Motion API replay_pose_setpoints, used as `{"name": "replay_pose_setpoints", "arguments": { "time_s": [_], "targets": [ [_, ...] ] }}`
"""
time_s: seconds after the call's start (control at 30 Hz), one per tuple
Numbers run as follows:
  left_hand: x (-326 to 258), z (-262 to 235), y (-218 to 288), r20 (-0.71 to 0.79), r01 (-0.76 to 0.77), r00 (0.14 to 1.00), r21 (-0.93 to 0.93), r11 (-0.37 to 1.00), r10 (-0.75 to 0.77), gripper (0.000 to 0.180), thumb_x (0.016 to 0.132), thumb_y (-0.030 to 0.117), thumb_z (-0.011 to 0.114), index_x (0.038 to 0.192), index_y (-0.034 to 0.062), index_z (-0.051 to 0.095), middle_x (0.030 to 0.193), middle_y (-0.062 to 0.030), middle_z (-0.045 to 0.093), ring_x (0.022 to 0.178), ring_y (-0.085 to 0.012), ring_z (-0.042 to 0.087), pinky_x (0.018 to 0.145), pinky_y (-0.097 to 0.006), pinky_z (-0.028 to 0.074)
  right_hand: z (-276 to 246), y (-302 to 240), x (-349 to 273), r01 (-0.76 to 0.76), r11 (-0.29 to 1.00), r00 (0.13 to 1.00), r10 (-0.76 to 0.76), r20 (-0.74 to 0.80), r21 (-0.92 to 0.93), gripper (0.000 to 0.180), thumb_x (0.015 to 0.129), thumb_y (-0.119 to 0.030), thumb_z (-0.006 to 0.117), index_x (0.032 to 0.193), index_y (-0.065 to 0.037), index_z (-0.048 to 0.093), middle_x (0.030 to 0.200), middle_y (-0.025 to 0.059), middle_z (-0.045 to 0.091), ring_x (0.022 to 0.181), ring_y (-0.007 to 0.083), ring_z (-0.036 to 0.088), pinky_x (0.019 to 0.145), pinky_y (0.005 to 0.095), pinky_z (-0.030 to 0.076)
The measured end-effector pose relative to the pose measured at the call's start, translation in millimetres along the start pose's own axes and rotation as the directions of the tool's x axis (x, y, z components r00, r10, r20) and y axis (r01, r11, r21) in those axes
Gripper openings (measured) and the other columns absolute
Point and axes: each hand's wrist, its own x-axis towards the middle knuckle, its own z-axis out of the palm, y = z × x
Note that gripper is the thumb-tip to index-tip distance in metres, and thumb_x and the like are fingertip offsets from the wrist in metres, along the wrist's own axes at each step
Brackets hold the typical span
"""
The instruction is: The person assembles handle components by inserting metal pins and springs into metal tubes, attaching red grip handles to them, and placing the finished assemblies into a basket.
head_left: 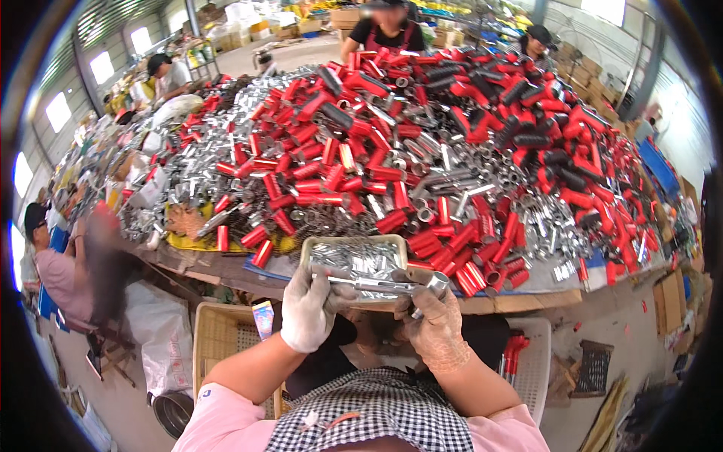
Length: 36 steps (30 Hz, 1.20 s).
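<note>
In front of my body, a silver metal rod-shaped part [379,285] with a wider round end lies level between my two gloved hands. My left hand [310,307], in a whitish glove, has its fingers closed around the rod's left end. The fingers of my right hand [435,320], in a soiled glove, grip the right side by the round end. Just beyond the rod, a pale tray [304,255] of small silver metal pieces sits at the table's near edge. Red cylindrical sleeves [471,279] lie close past my right hand.
A huge heap of red and black handles [489,113] and silver metal parts [248,120] covers the table. Beside my lap stand a yellow basket [203,339] and a white crate [538,361] holding red-handled parts. Several people work around the table, one [64,271] at far left.
</note>
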Motion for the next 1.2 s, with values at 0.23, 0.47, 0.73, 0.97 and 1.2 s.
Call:
{"name": "replay_pose_setpoints", "arguments": {
  "time_s": [0.23, 0.47, 0.73, 0.97, 1.2],
  "targets": [
    [-7.1, 6.8, -4.4, 0.738, -0.738, 0.674, 0.674, 0.025, -0.001, 0.060, 0.069, 0.010, 0.074, 0.124, -0.0007, 0.053, 0.110, -0.0193, 0.062, 0.112, -0.0392, 0.055, 0.097, -0.044, 0.046, -27.1, -30.7, -20.8, 0.007, 0.905, 0.998, -0.029, -0.046, -0.425, 0.024, 0.089, -0.003, 0.061, 0.113, 0.002, 0.063, 0.079, 0.0086, 0.068, 0.064, 0.0108, 0.063, 0.058, 0.0242, 0.051],
    [-27.5, 35.3, -39.0, 0.449, -0.233, 0.754, 0.865, 0.444, -0.479, 0.045, 0.094, 0.027, 0.059, 0.126, -0.0023, 0.048, 0.095, -0.0250, 0.066, 0.092, -0.0365, 0.067, 0.080, -0.043, 0.052, -48.1, -24.7, -35.9, -0.014, 0.886, 1.000, 0.013, -0.006, -0.463, 0.043, 0.080, -0.001, 0.067, 0.121, 0.005, 0.058, 0.106, 0.0159, 0.069, 0.091, 0.0192, 0.068, 0.080, 0.0303, 0.055],
    [-29.2, 20.0, -56.4, 0.425, 0.090, 0.694, 0.749, 0.656, -0.581, 0.030, 0.094, 0.024, 0.061, 0.110, -0.0010, 0.060, 0.086, -0.0042, 0.062, 0.081, -0.0103, 0.057, 0.074, -0.028, 0.049, -62.8, -33.0, -45.0, 0.156, 0.677, 0.985, -0.057, 0.160, -0.719, 0.048, 0.082, -0.002, 0.064, 0.129, 0.002, 0.056, 0.116, 0.0128, 0.068, 0.097, 0.0167, 0.067, 0.087, 0.0300, 0.052],
    [-32.4, 16.0, -69.6, 0.374, -0.075, 0.838, 0.801, 0.594, -0.397, 0.033, 0.098, 0.029, 0.055, 0.111, -0.0005, 0.063, 0.086, -0.0072, 0.066, 0.076, -0.0096, 0.058, 0.070, -0.028, 0.049, -51.6, -26.0, -50.6, 0.328, 0.365, 0.944, -0.160, 0.288, -0.871, 0.047, 0.077, 0.002, 0.064, 0.124, 0.001, 0.060, 0.102, 0.0134, 0.070, 0.087, 0.0163, 0.068, 0.077, 0.0291, 0.054],
    [-35.0, 28.0, -58.6, 0.205, 0.228, 0.837, 0.713, 0.663, -0.508, 0.030, 0.092, 0.026, 0.065, 0.092, -0.0039, 0.070, 0.073, -0.0029, 0.064, 0.067, -0.0067, 0.055, 0.060, -0.025, 0.046, -52.5, -14.1, -53.1, 0.500, 0.172, 0.862, -0.189, 0.470, -0.849, 0.049, 0.077, -0.004, 0.067, 0.125, 0.000, 0.059, 0.109, 0.0211, 0.067, 0.092, 0.0321, 0.069, 0.081, 0.0369, 0.055]
  ]
}}
